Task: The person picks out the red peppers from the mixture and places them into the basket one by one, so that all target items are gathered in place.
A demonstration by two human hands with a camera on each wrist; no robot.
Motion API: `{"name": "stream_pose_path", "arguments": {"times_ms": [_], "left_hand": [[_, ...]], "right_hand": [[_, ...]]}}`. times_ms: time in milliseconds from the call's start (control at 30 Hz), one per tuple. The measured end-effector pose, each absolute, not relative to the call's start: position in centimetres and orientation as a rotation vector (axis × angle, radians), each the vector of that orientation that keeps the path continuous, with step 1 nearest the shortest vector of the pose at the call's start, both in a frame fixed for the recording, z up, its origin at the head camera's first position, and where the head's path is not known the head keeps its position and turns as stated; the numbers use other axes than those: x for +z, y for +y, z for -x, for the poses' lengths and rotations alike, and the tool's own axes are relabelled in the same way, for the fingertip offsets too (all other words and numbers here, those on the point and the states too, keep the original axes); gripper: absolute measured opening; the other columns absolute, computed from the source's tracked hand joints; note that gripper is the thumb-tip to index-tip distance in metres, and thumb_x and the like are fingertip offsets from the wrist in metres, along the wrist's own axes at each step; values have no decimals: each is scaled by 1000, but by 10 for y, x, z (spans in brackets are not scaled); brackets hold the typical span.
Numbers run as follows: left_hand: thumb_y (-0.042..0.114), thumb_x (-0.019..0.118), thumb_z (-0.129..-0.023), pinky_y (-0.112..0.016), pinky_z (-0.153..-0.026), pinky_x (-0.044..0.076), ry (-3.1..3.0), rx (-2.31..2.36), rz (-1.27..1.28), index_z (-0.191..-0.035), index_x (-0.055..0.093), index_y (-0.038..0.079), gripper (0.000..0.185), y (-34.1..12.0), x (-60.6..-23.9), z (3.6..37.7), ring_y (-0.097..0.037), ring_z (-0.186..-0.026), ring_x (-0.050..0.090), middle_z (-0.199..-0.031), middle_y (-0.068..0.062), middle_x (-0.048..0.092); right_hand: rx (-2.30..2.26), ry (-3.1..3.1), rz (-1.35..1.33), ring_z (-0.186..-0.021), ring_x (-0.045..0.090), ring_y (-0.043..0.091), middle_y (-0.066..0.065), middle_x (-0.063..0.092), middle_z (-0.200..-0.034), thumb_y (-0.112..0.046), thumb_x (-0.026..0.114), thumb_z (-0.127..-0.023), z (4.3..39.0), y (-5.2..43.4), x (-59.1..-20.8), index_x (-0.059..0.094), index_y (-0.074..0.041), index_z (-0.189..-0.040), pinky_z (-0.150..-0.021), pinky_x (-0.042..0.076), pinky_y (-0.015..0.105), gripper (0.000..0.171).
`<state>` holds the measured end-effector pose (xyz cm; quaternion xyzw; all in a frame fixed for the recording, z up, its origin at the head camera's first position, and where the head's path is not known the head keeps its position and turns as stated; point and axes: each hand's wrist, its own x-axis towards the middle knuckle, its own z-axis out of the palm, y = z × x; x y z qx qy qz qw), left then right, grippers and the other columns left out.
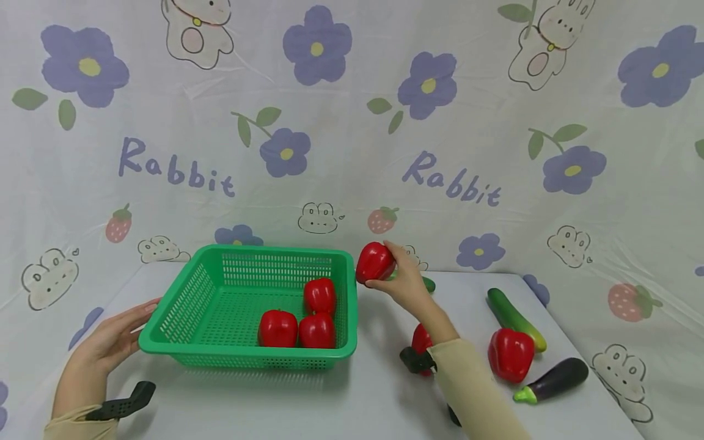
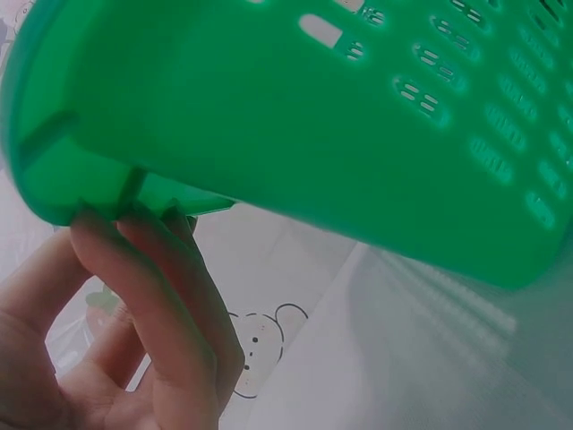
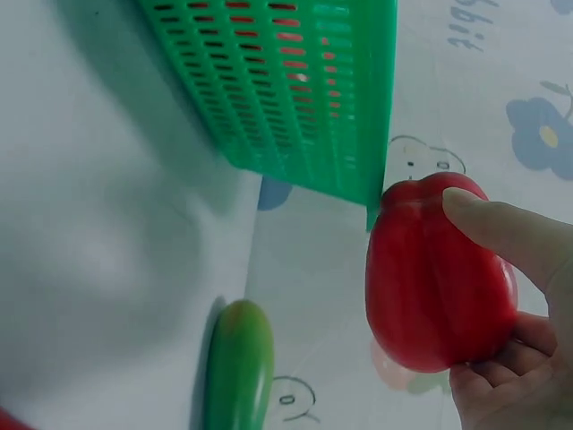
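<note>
Glossy red bell pepper [image 1: 376, 263] pinched between fingers [image 3: 534, 335] of your raised right hand [image 1: 409, 284]; left hand [image 1: 110, 336], relaxed, touches green plastic basket [image 1: 247, 351]

Right forearm [image 1: 472, 382], in beige fabric sleeve, extends forward and inward. Bare right hand [image 1: 408, 282] is raised, thumb opposing fingers in a pinch grip. Bare left hand [image 1: 104, 342], projecting from a beige cuff [image 1: 78, 426], reaches forward, fingers bent.

Beige sleeves [image 1: 477, 388]; black angular pieces [image 1: 122, 406] at both wrists.
</note>
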<state>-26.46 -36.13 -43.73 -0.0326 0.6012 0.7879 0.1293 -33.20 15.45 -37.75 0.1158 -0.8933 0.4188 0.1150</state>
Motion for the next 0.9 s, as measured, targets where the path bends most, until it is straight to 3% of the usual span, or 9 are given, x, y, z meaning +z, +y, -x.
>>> {"name": "stream_pose_path", "arguments": {"times_ms": [900], "left_hand": [[19, 48, -95, -28, -80, 52, 1748, 2277, 67, -105, 68, 28, 23, -360, -441, 266, -8, -94, 59, -103, 17, 64]], "right_hand": [[1207, -2557, -507, -124, 43, 25, 6, 44, -136, -19, 78, -70, 334, 103, -363, 34, -11, -138, -89, 49, 44, 82]]}}
